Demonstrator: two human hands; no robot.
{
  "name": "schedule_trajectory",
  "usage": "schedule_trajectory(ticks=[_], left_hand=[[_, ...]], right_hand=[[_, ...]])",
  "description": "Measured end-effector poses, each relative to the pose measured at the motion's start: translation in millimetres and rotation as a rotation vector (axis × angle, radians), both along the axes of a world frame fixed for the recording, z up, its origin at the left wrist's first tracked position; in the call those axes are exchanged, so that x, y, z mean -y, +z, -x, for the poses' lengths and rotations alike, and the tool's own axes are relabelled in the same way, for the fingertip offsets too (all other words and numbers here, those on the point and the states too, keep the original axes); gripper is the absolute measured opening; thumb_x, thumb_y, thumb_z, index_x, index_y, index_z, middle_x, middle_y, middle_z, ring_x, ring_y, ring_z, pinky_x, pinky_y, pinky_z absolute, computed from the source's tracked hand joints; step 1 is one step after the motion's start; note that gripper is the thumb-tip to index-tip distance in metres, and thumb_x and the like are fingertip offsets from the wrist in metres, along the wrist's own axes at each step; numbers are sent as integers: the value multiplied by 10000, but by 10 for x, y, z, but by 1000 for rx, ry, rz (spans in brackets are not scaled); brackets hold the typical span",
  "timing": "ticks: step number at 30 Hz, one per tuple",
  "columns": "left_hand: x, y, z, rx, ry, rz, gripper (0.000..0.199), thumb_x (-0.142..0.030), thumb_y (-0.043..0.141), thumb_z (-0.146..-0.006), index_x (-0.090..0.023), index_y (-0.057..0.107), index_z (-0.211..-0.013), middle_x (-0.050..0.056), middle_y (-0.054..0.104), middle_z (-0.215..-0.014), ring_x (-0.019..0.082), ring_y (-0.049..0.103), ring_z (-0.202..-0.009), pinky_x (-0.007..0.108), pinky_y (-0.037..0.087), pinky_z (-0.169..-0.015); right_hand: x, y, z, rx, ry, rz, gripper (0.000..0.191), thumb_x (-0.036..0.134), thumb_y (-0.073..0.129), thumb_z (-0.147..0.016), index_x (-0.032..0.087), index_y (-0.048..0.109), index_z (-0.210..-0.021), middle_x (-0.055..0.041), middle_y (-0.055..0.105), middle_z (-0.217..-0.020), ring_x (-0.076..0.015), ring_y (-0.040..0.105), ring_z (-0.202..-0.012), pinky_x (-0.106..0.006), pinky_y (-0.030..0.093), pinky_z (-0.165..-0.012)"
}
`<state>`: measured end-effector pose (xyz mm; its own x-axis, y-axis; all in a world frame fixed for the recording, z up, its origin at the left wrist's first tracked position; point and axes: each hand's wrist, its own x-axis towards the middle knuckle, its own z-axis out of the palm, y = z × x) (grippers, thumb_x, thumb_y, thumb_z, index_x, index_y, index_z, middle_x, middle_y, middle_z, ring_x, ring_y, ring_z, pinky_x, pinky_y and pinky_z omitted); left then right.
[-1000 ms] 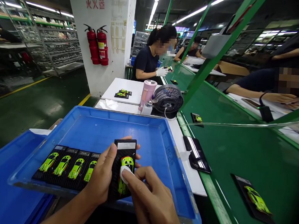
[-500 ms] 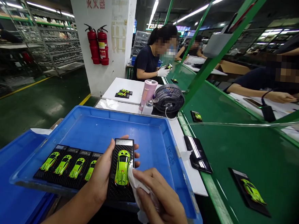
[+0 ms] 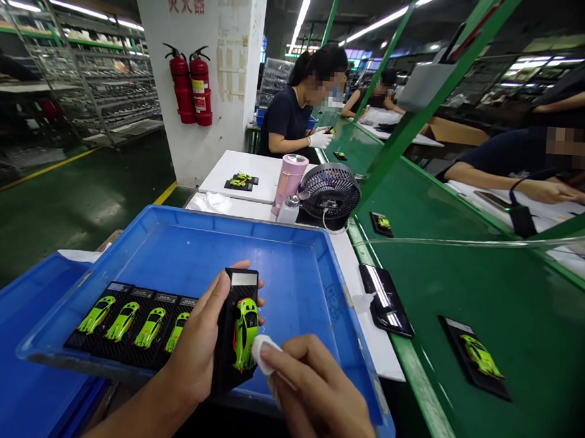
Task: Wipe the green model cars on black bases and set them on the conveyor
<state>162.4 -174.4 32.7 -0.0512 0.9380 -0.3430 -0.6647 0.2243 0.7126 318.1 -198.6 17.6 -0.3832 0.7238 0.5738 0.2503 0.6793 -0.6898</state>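
Note:
My left hand (image 3: 198,342) grips a black textured base with a lime-green model car (image 3: 246,332) on it, holding it tilted over the blue tray (image 3: 290,249). Pinched in the fingers of my right hand (image 3: 318,387) is a folded white cloth (image 3: 264,354), which touches the car's right rear side. Left of my left hand, several more lime-green model cars (image 3: 150,328) on black bases lie side by side in the tray; my hand partly hides the nearest one.
A green conveyor (image 3: 433,275) on the right carries more model cars (image 3: 478,357). A black phone (image 3: 386,299) lies along its edge. Beyond the tray stand a pink tumbler (image 3: 290,182) and a black fan (image 3: 330,191). A co-worker in white gloves (image 3: 321,139) sits farther back.
The held model car has turned, showing more of its left side. The white cloth is bunched smaller at its right rear. On the conveyor, the model cars have shifted slightly left and upward.

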Motion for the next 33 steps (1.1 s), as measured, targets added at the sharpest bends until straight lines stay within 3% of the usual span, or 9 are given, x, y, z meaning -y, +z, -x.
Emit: schedule_trajectory(ticks=[5, 8, 13, 19, 24, 29, 33], left_hand=[[81, 54, -32, -212, 31, -79, 457, -485, 568, -835, -252, 575, -1229, 73, 687, -1045, 137, 648, -719, 213, 520, -620], [85, 63, -24, -282, 69, -97, 417, -478, 550, -850, -263, 581, -1206, 66, 690, -1033, 131, 644, -745, 206, 520, -658], [-56, 3, 50, -64, 37, -2, 428, -489, 465, -888, -316, 496, -1278, 73, 705, -949, 183, 675, -665, 315, 543, -617], [-180, -160, 76, 196, -64, 187, 317, -406, 440, -917, -195, 540, -1130, 89, 712, -797, 204, 690, -615, 332, 545, -625], [-153, -227, 30, 285, -21, 259, 244, -400, 501, -889, -171, 579, -913, 79, 692, -727, 215, 688, -645, 332, 539, -661], [-166, -235, -16, 299, 7, 317, 246, -400, 486, -896, -169, 560, -859, 70, 657, -664, 219, 675, -615, 351, 537, -640], [-182, -252, -16, 302, 30, 331, 242, -398, 507, -888, -161, 558, -871, 86, 656, -671, 230, 678, -622, 361, 542, -620]], right_hand=[[7, -79, 56, 274, -67, -240, 475, 26, 462, -837, 191, 518, -1279, -96, 575, -846, -175, 560, -654, -261, 459, -494], [35, -117, 10, 320, -42, -223, 495, 21, 473, -831, 193, 499, -1294, -94, 577, -854, -173, 561, -660, -265, 468, -509], [1, -78, -107, 41, -7, 22, 477, 11, 464, -871, 261, 527, -1273, -51, 528, -853, -140, 552, -699, -249, 483, -570], [-26, -62, -87, -128, -10, 109, 486, 16, 472, -886, 296, 536, -1278, -43, 531, -881, -135, 546, -714, -232, 465, -539], [-14, -71, -32, -94, 9, 67, 521, -15, 435, -890, 261, 486, -1330, -58, 521, -916, -143, 544, -768, -249, 489, -611], [-68, 0, 3, 88, 58, -3, 502, -16, 412, -882, 229, 502, -1311, -72, 512, -939, -156, 548, -811, -273, 497, -693], [-126, 23, -39, 222, 62, -18, 487, 10, 390, -883, 231, 499, -1303, -84, 519, -962, -164, 551, -808, -271, 492, -667]])
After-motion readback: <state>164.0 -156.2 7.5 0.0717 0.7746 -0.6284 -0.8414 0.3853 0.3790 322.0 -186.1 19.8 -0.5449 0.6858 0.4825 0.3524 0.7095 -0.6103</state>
